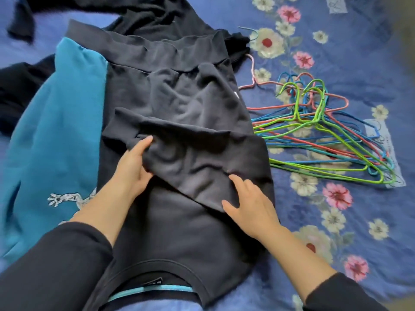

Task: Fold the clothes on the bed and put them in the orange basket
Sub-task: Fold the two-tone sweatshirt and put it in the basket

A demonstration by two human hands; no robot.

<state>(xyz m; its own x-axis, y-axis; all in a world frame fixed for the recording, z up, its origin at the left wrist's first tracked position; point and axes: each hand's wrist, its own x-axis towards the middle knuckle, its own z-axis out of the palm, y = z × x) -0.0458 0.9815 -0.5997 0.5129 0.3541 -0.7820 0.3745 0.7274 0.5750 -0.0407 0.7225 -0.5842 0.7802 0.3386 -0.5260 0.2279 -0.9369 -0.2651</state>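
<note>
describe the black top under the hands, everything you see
The black top, soft and matte, lies flat on the flowered bed, round collar with a label nearest the camera. One sleeve is folded across it; the left hand grips the sleeve's edge, the right hand rests flat on it. It overlaps a teal garment.

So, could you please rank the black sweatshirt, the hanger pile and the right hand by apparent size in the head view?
1. black sweatshirt
2. hanger pile
3. right hand, despite being nearer

A black fabric sweatshirt (pixel 179 232) is overlapping a teal garment (pixel 56 131); green, pink and blue wire hangers (pixel 317 122) are lying on a blue flowered bedsheet (pixel 350 63).
</note>
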